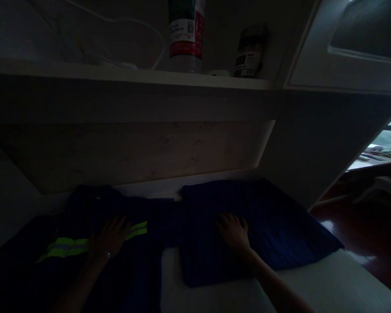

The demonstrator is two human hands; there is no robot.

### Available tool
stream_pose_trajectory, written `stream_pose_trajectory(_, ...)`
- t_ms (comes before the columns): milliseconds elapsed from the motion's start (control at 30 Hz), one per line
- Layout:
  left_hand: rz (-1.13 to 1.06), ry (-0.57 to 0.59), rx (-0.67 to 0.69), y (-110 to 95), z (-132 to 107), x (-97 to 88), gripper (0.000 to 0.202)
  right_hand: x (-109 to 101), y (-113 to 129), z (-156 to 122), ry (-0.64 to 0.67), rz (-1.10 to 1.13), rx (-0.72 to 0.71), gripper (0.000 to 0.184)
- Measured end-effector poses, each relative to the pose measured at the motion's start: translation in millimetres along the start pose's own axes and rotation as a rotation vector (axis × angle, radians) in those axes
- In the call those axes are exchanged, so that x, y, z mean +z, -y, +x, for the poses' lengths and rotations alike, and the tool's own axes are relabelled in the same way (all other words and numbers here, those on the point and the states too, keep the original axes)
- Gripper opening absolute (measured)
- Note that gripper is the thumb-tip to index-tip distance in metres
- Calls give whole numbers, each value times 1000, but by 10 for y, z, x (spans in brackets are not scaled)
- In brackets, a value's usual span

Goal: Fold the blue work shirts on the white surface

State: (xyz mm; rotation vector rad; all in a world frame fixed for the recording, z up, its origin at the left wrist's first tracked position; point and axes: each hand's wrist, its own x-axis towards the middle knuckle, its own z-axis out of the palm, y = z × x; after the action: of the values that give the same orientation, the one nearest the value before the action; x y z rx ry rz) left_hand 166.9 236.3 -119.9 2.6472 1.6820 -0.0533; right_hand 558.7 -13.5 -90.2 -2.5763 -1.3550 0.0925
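On the left lies a dark blue work jacket (pixel 140 261), spread out, with a yellow-green reflective stripe (pixel 65 248) across it. My left hand (pixel 111 237) rests flat on the jacket over the stripe, fingers spread; a band circles its wrist. To the right is a second dark blue garment (pixel 263 217), laid out flat, perhaps trousers; its exact kind is hard to tell in the dim light. My right hand (pixel 233 230) presses on its left part with the fingers stretched out. A sleeve of the jacket reaches to this garment's left edge.
A white surface (pixel 211 300) carries the clothes. Above it runs a shelf (pixel 133 76) with a red-and-green labelled bottle (pixel 186 39), a dark jar (pixel 249 52) and a white cable (pixel 127 19). A cabinet side panel (pixel 313 139) stands at right, with reddish floor (pixel 355 234) beyond.
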Motion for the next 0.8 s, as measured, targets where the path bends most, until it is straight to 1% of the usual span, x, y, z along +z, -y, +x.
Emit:
stream_pose_trajectory(100,-27,-29,-33,-37,-5,-18,56,-115,48,330,-3,49,129,59)
stream_pose_trajectory(200,-50,-25,-35,-63,-12,-57,53,-165,117,748,-120,57,257,69)
stream_pose_trajectory(267,-61,-28,-40,-65,-21,-80,51,-116,171,940,-167,12,268,65)
stream_pose_trajectory(300,-66,-34,-41,-64,-27,-88,50,-72,197,992,-174,-7,265,61)
stream_pose_trajectory(367,-77,-57,-42,-64,-36,-95,49,28,233,1021,-180,-18,251,50)
stream_pose_trajectory(433,-93,-79,-51,-71,-43,-97,48,104,236,988,-193,-2,227,39)
stream_pose_trajectory(467,-102,-91,-64,-76,-45,-96,49,122,226,964,-199,12,213,36)
stream_pose_trajectory(533,-122,-108,-99,-84,-47,-94,51,107,195,928,-213,56,195,34)
stream_pose_trajectory(600,-140,-118,-115,-86,-46,-90,52,26,175,915,-248,121,192,37)
stream_pose_trajectory(700,-161,-119,-120,-77,-44,-81,54,-202,186,889,-340,240,186,46)
stream_pose_trajectory(767,-169,-111,-120,-70,-48,-81,56,-396,189,791,-394,317,158,49)
stream_pose_trajectory(800,-172,-110,-119,-70,-54,-84,56,-491,175,696,-413,345,140,50)
